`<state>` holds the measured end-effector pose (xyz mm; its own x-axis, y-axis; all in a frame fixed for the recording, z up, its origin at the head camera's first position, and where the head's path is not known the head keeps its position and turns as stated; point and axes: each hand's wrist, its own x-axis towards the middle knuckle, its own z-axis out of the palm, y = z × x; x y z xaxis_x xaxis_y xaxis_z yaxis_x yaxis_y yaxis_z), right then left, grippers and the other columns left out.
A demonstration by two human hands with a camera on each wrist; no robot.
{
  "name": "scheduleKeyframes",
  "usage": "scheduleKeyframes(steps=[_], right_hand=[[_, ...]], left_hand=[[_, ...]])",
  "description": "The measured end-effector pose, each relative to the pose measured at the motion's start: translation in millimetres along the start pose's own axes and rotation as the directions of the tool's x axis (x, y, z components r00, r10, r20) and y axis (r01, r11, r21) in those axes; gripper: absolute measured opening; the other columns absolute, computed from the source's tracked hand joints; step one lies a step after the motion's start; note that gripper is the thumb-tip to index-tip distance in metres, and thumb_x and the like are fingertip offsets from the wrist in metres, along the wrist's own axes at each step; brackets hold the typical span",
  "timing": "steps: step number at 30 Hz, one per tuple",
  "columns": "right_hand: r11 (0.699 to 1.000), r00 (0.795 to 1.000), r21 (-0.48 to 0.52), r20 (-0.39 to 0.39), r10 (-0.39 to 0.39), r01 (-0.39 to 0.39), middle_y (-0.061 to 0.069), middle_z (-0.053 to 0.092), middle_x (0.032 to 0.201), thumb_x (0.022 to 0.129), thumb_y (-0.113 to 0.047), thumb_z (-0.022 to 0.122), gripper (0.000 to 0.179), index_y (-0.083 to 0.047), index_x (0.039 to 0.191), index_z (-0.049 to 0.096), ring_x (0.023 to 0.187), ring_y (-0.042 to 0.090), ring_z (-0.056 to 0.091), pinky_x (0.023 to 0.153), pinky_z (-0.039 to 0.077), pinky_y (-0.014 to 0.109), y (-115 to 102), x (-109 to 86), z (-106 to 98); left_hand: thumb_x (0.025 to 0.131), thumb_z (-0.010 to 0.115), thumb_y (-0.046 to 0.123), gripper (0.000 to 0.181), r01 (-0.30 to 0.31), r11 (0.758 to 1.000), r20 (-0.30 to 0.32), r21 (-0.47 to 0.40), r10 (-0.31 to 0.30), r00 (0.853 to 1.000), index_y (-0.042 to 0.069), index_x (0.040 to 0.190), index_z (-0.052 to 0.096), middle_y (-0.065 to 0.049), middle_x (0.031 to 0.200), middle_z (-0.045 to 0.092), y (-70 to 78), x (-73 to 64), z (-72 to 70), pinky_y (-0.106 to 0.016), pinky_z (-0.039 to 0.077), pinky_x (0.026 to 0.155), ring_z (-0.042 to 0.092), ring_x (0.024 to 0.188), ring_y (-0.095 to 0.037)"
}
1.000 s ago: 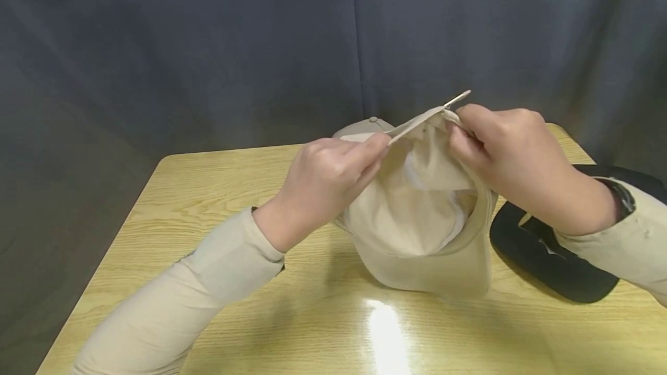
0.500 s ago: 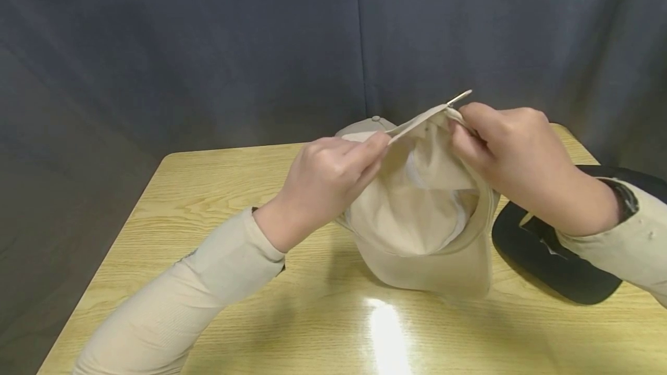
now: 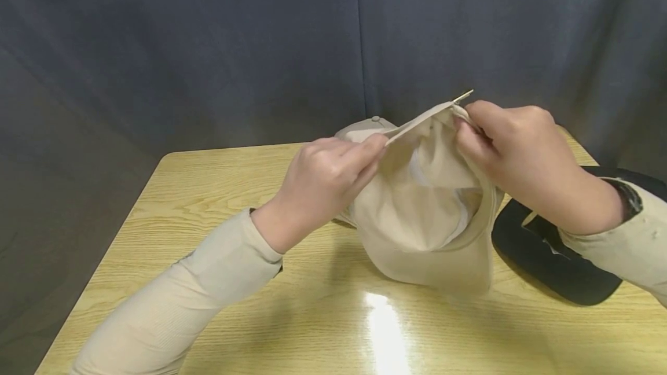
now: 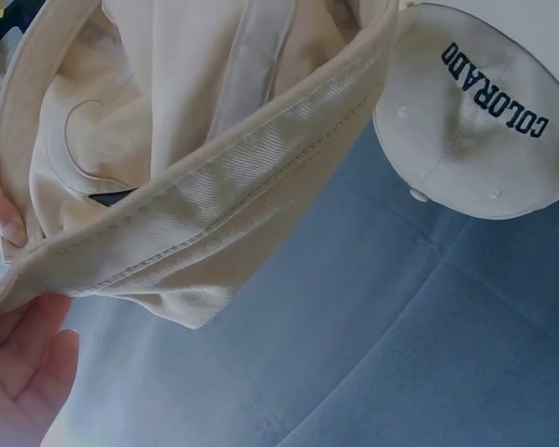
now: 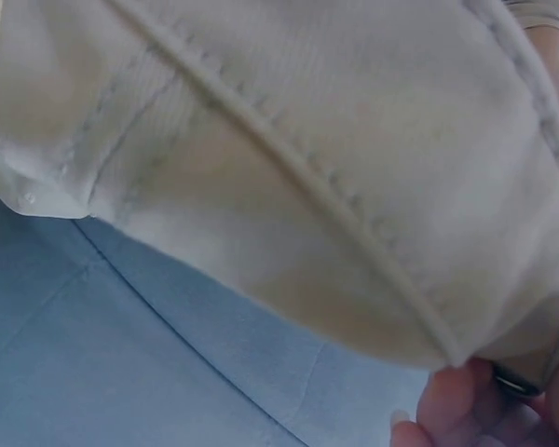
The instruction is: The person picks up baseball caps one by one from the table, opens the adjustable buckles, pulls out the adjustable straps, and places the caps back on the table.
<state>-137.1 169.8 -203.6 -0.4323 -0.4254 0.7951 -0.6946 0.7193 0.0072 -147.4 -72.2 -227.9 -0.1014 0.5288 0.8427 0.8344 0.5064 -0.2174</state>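
Head cam: fwd & down; wrist cams v. close, sharing held cap (image 4: 200, 214).

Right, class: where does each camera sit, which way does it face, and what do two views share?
Head: worn on the head, facing forward and down at a beige cloth cap; left hand, right hand and pale sleeves show.
Left wrist: on that wrist, facing the cap's band and blue-grey fabric curtain; fingers show lower left.
Right wrist: on that wrist, facing the cap closely; fingers show lower right.
Head and left wrist share cap and curtain.
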Motion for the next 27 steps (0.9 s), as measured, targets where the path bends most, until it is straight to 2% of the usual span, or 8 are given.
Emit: scheduleKeyframes(steps=[15, 25, 27], right_hand=[[1.000, 1.000, 0.002, -0.001, -0.008, 0.008, -0.004, 0.025, 0.051, 0.082, 0.002, 0.049, 0.031, -0.013, 0.060, 0.033, 0.045, 0.012, 0.021, 0.042, 0.019, 0.027, 0.8, 1.0, -0.1], [1.000, 1.000, 0.001, -0.005, 0.005, -0.005, -0.004, 0.026, 0.051, 0.083, 0.001, 0.050, 0.032, -0.013, 0.059, 0.034, 0.045, 0.012, 0.021, 0.043, 0.019, 0.027, 0.4, 2.2, -0.7], [1.000, 1.000, -0.003, -0.012, -0.013, 0.013, -0.003, 0.026, 0.051, 0.084, 0.001, 0.050, 0.032, -0.012, 0.060, 0.034, 0.045, 0.012, 0.022, 0.043, 0.019, 0.027, 0.7, 2.7, -0.6]], left_hand=[[0.088, 0.061, -0.003, 0.007, 0.011, 0.999, 0.005, -0.031, -0.011, 1.000, -0.001, 0.094, 0.064, -0.001, 0.051, 0.046, -1.1, -1.6, -0.2, -0.027, 0.046, 0.048, 0.043, 0.042, -0.015], [0.087, 0.059, -0.004, 0.008, 0.020, 1.000, -0.019, -0.021, -0.020, 1.000, -0.001, 0.092, 0.065, -0.001, 0.051, 0.045, 0.0, -1.5, -0.4, -0.025, 0.039, 0.043, 0.039, 0.042, -0.015], [0.087, 0.058, -0.004, 0.009, 0.022, 1.000, -0.023, -0.019, -0.023, 0.999, -0.001, 0.092, 0.065, -0.001, 0.051, 0.045, 0.8, -1.4, -1.1, -0.025, 0.039, 0.043, 0.039, 0.043, -0.014]])
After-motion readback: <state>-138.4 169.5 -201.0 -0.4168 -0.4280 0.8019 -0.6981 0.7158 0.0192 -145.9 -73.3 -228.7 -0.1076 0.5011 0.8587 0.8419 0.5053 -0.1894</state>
